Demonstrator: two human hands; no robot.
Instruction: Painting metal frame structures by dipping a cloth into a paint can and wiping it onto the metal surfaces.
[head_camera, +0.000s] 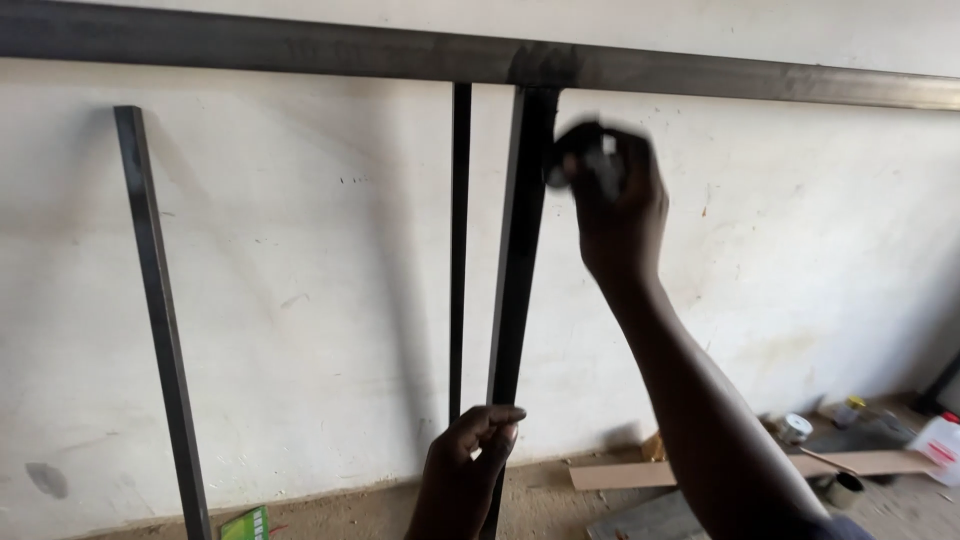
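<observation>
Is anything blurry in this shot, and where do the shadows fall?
Head view: the raised right hand and the small dark object it grips are motion-blurred; the left hand on the dark upright metal bar is sharp; soft bar shadows fall on the white wall.

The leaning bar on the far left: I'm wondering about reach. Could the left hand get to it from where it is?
Probably yes. The left hand grips the upright bar, and only bare wall lies between it and the leaning bar, though it would have to let go first.
</observation>
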